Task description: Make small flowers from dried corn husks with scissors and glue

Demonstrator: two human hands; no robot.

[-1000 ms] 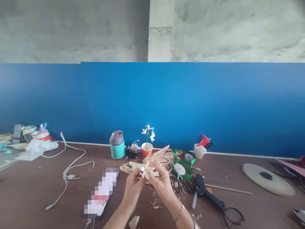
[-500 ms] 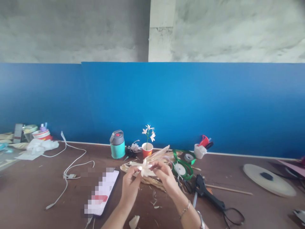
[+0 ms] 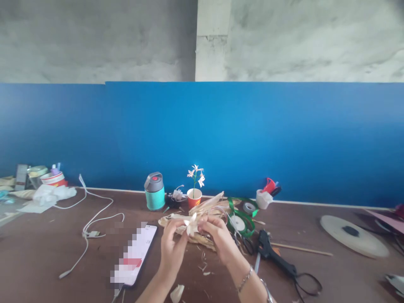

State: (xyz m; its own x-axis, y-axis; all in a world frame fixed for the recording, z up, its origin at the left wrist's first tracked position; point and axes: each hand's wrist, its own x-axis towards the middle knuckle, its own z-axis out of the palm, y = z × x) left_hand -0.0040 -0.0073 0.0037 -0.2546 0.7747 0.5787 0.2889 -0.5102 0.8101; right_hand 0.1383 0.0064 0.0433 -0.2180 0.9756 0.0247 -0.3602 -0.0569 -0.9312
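A small white flower (image 3: 191, 225) with pointed petals is held up between my two hands, over the table. My left hand (image 3: 173, 242) pinches it from the left with thumb and fingertips. From the right, the closed fingers of my right hand (image 3: 217, 235) grip its other side. Behind and below the flower lies a heap of dry, pale husks (image 3: 210, 206). A red and white paper cup (image 3: 194, 199) with a stem of similar white flowers (image 3: 201, 181) stands just beyond the heap.
A phone (image 3: 139, 256) lies left of my hands, near white cables (image 3: 91, 219). A teal flask (image 3: 155, 197) stands behind. To the right are green ribbon (image 3: 251, 229), scissors (image 3: 248, 245), a black glue gun (image 3: 276, 254), a thin stick (image 3: 303, 249) and a round disc (image 3: 353, 235).
The flower has turned slightly between my fingers, and my right fingers have shifted a little on it. The whole view has moved slightly.
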